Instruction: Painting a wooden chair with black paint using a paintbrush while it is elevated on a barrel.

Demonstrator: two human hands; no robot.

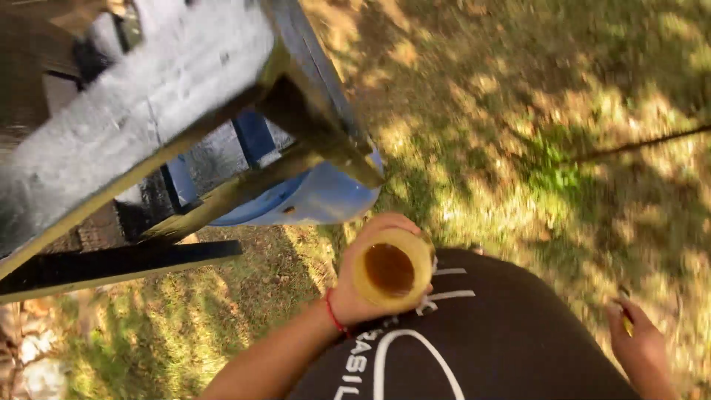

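Note:
My left hand (354, 285) is wrapped around a hollow yellow bamboo tube (392, 269), held against my chest with its open end facing up at the camera. A red string bracelet sits on that wrist. My right hand (635, 342) hangs low at the right edge, closed around a small thin yellowish object (626, 320); what it is cannot be made out. My black shirt (481, 341) with white print fills the bottom middle.
A weathered wooden bench or table (148, 104) with grey planks and dark legs stands at the upper left. A blue plastic barrel (311, 194) lies under it. Sunlit grass (533, 118) covers the ground to the right, crossed by a thin dark line (637, 144).

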